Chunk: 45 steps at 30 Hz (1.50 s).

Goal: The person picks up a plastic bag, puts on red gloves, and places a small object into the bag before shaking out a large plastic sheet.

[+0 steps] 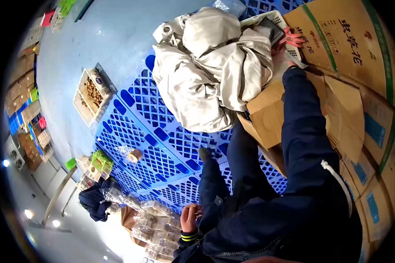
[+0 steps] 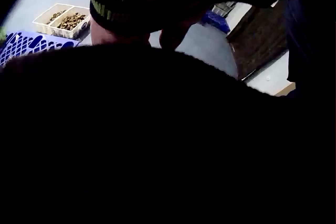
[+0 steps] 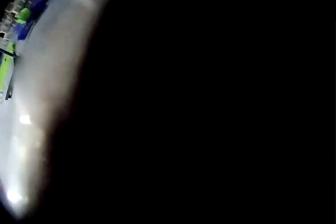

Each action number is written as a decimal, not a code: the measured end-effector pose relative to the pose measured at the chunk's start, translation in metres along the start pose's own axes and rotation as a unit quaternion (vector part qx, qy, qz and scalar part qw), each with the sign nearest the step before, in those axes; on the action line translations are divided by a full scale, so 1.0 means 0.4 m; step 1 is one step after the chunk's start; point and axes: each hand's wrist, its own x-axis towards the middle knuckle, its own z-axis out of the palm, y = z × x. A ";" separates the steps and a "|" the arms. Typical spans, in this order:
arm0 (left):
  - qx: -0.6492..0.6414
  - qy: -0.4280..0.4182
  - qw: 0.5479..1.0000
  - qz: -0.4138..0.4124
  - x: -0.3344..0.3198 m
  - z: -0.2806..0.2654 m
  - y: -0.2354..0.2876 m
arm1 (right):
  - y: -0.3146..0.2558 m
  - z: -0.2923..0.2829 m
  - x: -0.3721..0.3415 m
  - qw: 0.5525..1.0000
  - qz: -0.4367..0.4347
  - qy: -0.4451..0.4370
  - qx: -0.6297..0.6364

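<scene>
A worker's right arm [image 1: 300, 118] stretches forward to a white basket [image 1: 294, 53] holding a pink glove [image 1: 292, 39], beside cardboard boxes [image 1: 344, 39]; the right hand [image 1: 290, 64] is mostly hidden, its grip impossible to tell. The left hand [image 1: 189, 218] hangs low near the thigh, fingers loosely curled, gripping nothing visible.
</scene>
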 end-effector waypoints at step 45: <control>-0.067 -0.135 0.979 0.138 -0.001 0.061 0.240 | 0.027 -0.515 -1.121 0.666 -0.635 -0.382 0.091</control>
